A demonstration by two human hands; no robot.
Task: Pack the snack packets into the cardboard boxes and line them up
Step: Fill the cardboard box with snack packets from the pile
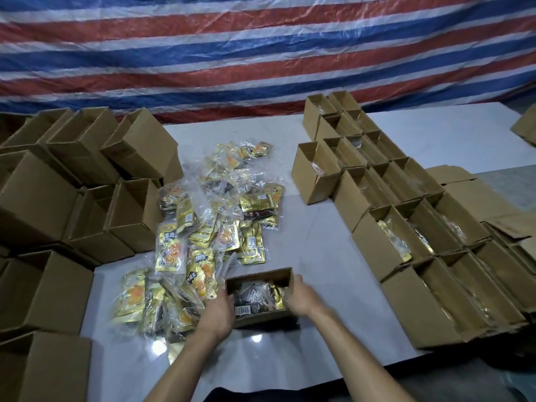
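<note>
- The open box [261,276] stands on the table [319,242], between both hands.
- The left hand [217,311] grips its left wall, and the right hand [301,297] grips its right wall.
- The loose snack packets [200,227] lie just left of it.

We see two bare forearms ending in bare hands, the left hand [216,311] and the right hand [303,295], both blurred at the fingers. Between the forearms, at the bottom edge, sits a dark patch, possibly the person's dark clothing; we cannot make out its cut
</note>
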